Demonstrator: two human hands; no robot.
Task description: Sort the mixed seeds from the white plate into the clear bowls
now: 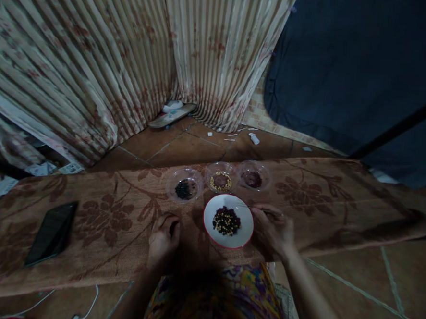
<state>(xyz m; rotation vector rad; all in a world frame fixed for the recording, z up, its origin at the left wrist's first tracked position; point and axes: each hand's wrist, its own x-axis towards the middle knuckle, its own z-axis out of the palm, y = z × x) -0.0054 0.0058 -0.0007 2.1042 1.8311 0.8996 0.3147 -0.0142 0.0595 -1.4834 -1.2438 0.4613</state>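
A white bowl (209,229) with a red rim stands before me, holding a mix of dark and yellow beans (227,221). At its right side my right hand (274,230) is closed on a thin pair of tweezers (248,206), whose tip reaches over the bowl's rim. My left hand (164,233) rests curled on the cloth left of the bowl, with nothing visible in it. Behind the bowl are three clear plastic bowls: one with black beans (184,189), one with yellow beans (221,180), one with dark red beans (252,179).
A brown flowered cloth (121,245) covers the long narrow table. A dark phone or tablet (51,234) lies at the left. Beyond the table are a tiled floor with small white scraps (253,138), striped curtains (133,53) and a dark blue cover (359,67).
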